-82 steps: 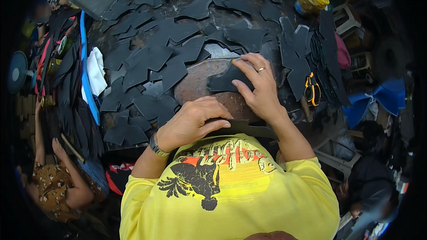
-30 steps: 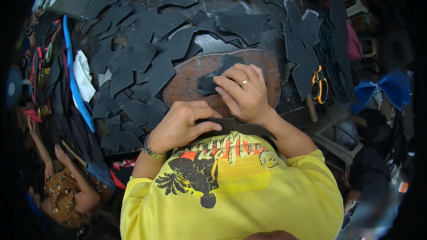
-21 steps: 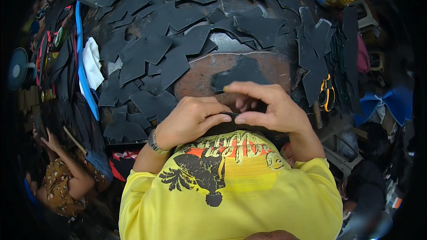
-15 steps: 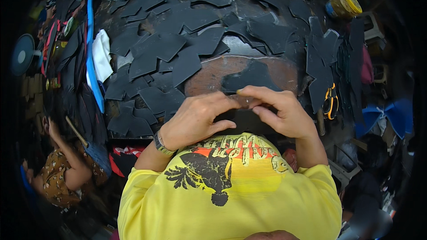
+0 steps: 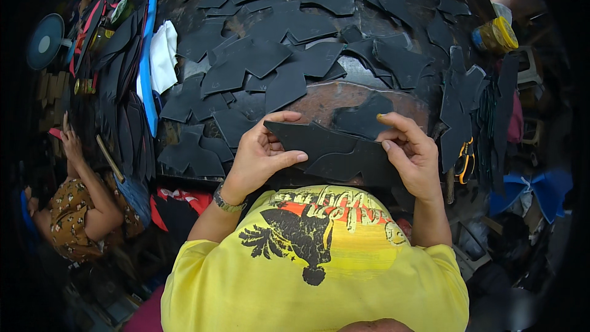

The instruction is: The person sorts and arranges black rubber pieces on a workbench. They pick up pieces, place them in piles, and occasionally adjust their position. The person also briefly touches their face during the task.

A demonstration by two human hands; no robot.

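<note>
At the table's near edge I hold a flat black cut sheet piece [image 5: 316, 138] raised in front of my shirt. A curved line crosses its face; whether it is one layer or two, I cannot tell. My left hand [image 5: 261, 155] is closed on its left end, thumb in front and fingers behind. My right hand [image 5: 413, 152] pinches the right end between thumb and curled fingers. Just beyond the hands, another black cut piece [image 5: 362, 117] lies on a brown board [image 5: 319, 93].
Many angular black pieces [image 5: 246, 61] overlap across the dark table. A blue strip [image 5: 149, 55] and white cloth [image 5: 163, 55] lie left. To the right are an orange-handled cutter [image 5: 465, 161] and a yellow-lidded jar [image 5: 501, 35]. Another person [image 5: 86, 209] sits at the left.
The black piece, mostly hidden by my hands at the table edge before, now shows broadly between them. My hands have moved farther apart. The whole view has shifted a little.
</note>
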